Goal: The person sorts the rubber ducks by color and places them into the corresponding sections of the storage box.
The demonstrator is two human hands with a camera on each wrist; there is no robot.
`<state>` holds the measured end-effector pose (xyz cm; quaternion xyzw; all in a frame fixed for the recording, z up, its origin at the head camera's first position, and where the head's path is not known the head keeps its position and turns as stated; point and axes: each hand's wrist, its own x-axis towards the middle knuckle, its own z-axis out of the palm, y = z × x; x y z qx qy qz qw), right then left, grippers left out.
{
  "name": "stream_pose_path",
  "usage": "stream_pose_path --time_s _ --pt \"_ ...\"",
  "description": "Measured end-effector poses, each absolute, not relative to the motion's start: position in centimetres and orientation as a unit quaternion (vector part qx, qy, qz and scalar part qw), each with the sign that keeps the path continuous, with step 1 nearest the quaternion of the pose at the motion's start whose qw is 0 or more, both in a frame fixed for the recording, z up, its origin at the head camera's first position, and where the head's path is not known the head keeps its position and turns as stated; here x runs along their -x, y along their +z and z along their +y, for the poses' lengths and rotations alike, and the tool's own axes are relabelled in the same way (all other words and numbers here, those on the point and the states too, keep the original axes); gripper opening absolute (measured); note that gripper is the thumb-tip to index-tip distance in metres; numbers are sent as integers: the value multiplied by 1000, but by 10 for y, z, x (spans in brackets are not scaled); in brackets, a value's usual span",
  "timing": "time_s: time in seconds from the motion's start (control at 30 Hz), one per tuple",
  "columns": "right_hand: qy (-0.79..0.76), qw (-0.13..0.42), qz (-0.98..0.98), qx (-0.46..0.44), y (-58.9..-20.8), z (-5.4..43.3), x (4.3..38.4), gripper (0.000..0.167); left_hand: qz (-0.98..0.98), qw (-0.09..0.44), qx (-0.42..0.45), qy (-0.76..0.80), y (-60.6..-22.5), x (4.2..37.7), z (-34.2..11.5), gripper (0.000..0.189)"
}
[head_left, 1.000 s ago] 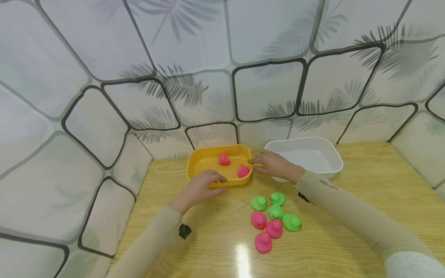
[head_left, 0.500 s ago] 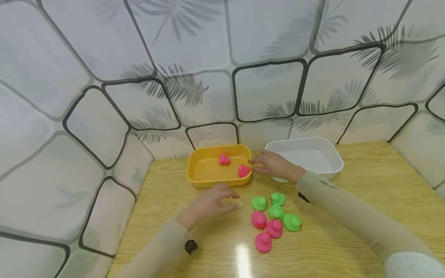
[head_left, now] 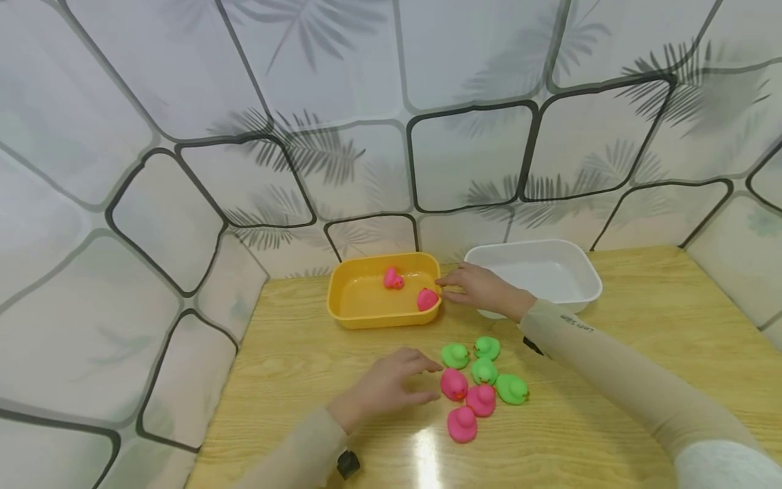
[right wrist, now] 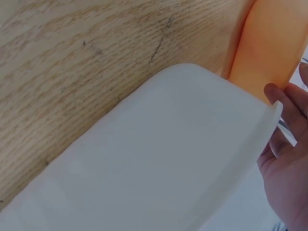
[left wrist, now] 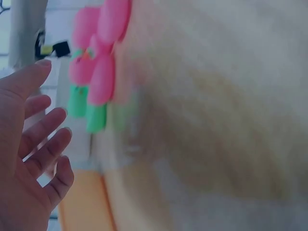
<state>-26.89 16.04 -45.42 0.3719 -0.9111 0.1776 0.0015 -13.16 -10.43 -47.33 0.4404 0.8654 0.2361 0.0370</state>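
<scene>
My left hand (head_left: 391, 384) hovers over the table with fingers spread and nothing in them. Its fingertips are just left of a pink rubber duck (head_left: 454, 385). Beside that duck lie two other pink ducks (head_left: 481, 400) and several green rubber ducks (head_left: 485, 371), bunched together; the left wrist view shows this cluster beyond the hand. At the back, my right hand (head_left: 482, 291) reaches to the right end of a yellow tub (head_left: 366, 322), its loosely extended fingers at the rim. Whether they touch it I cannot tell. Inside the tub lie two pink ducks (head_left: 393, 278).
A white tub (head_left: 568, 302) stands right of the yellow one, partly behind my right hand; its wall fills much of the right wrist view. A patterned wall (head_left: 366, 170) rises behind both tubs. Everything rests on a wooden table (head_left: 580, 421).
My left hand has moved from the yellow tub's front rim toward the front right, up to the duck cluster. The right hand, tubs and ducks have stayed in place.
</scene>
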Motion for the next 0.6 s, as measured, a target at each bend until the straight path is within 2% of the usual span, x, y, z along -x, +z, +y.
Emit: stream_pose_path --time_s 0.3,0.6 --pt "178 -1 -911 -371 -453 160 269 37 859 25 -459 225 -489 116 -87 37" --pt "171 7 -910 -377 -455 160 269 37 859 -27 -456 231 -495 112 -79 33"
